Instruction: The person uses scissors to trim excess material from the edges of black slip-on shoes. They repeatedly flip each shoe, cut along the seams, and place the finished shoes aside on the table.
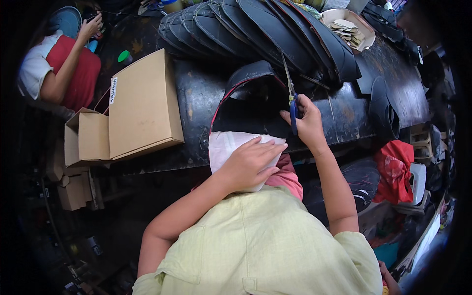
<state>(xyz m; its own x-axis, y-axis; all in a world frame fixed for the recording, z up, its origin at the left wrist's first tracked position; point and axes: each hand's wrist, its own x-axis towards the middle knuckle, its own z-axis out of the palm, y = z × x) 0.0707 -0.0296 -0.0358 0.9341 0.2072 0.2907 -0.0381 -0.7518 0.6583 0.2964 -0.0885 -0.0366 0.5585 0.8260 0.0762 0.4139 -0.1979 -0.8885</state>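
A dark, scuffed worktable (196, 101) spans the upper part of the view, its near edge facing a worker seen from above in a pale green shirt (236, 241) that fills 6 o'clock. A fanned row of black curved panels (246, 32) lies across the tabletop from 11 to 1 o'clock, overlapping one another. Toward 10 o'clock, a tan cardboard box (142, 105) rests by the table's edge; beyond it, also at 10 o'clock, stands or sits a co-worker in red and white (73, 64), one arm raised. Near the center, reaching toward 12 o'clock, is the work in hand: a black curved piece (251, 115) with a thin red edge and a pale panel (228, 142) at its near end, lying over the table's edge close to the worker's body. A crumpled red bag (395, 169) shows at 3 o'clock, and a shallow tray (369, 39) of small, flat tan pieces (346, 34) sits between 1 and 2 o'clock. The worker's left hand (250, 160) lies on the pale panel, fingers extended and thumb apart. At about 2 o'clock, the right hand (307, 120) is closed around the blue handles of scissors (294, 110), whose slim blades point toward 12 o'clock, beside the piece's rim. A small green-capped jar (125, 57) stands at 10 o'clock, behind the box.
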